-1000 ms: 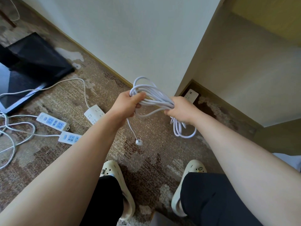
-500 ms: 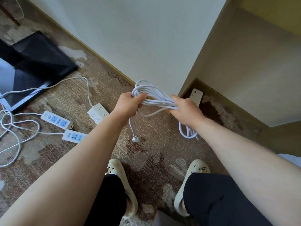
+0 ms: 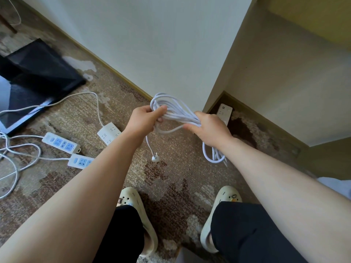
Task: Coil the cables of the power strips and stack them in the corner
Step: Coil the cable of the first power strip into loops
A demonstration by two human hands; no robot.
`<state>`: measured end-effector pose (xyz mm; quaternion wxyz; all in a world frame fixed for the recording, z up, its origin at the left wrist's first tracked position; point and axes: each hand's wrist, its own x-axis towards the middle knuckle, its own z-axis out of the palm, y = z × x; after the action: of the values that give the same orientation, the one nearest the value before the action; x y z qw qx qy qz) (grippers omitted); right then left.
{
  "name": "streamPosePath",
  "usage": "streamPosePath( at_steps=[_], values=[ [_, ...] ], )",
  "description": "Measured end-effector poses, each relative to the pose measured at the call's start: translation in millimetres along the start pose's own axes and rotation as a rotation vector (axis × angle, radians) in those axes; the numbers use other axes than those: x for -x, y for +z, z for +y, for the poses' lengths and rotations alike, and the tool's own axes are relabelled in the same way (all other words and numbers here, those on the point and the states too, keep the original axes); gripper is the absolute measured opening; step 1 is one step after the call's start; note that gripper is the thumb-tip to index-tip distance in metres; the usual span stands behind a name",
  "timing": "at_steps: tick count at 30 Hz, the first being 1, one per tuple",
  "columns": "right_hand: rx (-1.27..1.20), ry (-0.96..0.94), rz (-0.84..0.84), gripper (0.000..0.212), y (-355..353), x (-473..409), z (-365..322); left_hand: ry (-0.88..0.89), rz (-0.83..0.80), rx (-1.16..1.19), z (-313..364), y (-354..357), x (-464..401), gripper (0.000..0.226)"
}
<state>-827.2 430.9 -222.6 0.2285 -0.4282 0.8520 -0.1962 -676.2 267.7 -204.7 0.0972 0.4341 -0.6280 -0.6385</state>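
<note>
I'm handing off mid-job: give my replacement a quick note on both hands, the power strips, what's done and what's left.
Left hand grips one end of the white cable coil; right hand grips the other, loops hanging below. Plug dangles free.
One white strip is in the corner.
Three strips on the carpet, cables loose: white one, two blue-socket ones.
Done: this cable mostly coiled.
Left: finish it, coil the three, stack all.

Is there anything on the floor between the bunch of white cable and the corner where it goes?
Nothing visible blocks the way. The coiled white cable, held by the left hand and right hand, hangs just short of the corner, where one white power strip already lies on the patterned carpet.
</note>
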Motion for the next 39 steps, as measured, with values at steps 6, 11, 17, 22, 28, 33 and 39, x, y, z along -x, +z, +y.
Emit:
streamPosePath(
  at_steps=[6, 11, 17, 22, 28, 33, 39],
  values=[
    [-0.165, 0.113, 0.127, 0.043, -11, -8, 5, 0.062, -0.143, -0.186, -18, -12, 5, 0.012],
    [-0.246, 0.146, 0.191, 0.033, -22, -7, 15, 0.013, -0.118, -0.335, -34, -35, 8, 0.027],
    [-0.258, 0.122, 0.108, 0.033, -12, -5, 5, -0.289, 0.084, 0.298, -20, -8, 11, 0.027],
    [-0.257, 0.087, 0.076, 0.033, -1, -3, -12, -0.356, 0.119, 0.464, -5, 32, 14, 0.022],
    [-0.348, 0.147, 0.037, 0.043, 1, -2, -6, -0.313, 0.171, 0.451, 4, 44, 10, 0.021],
    [-0.549, 0.124, -0.08, 0.068, 4, 2, -7, -0.376, 0.166, 0.614, 14, 52, 12, 0.021],
    [-0.512, 0.148, -0.154, 0.023, 8, 0, -11, -0.446, 0.157, 0.685, 18, 53, 15, 0.027]
  ],
)
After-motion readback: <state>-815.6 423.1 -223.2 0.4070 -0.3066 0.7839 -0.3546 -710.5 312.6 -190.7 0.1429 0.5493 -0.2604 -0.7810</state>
